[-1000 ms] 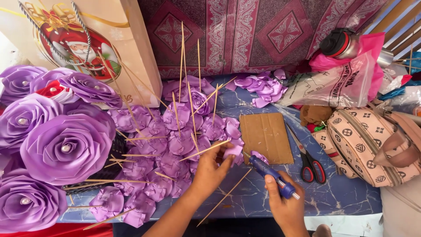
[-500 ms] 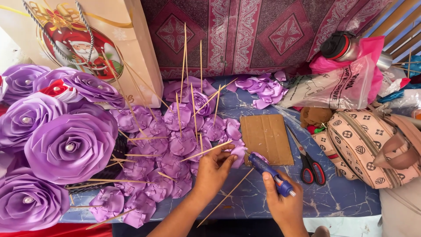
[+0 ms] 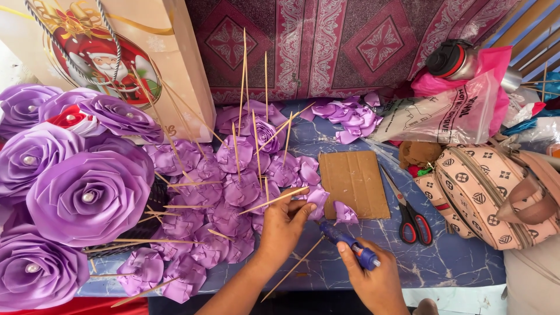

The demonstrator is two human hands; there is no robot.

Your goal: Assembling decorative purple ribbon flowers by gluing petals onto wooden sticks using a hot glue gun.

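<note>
The right hand (image 3: 373,280) is clamping its grip around a blue glue gun (image 3: 349,245), whose long axis is slanting up and left, nozzle aiming at a purple petal (image 3: 344,213) beside the cardboard sheet (image 3: 354,184). The left hand (image 3: 284,224) is pinching a wooden skewer (image 3: 274,200) pointing up-right above the blue worktop (image 3: 455,262).

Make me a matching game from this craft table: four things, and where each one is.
Things:
1 glue gun
2 scissors
3 cardboard
4 gift bag

Places:
A behind the big roses, far left
B in the right hand
C flat, left of the scissors
D beside the patterned bag

Pairs: 1-B, 2-D, 3-C, 4-A
</note>
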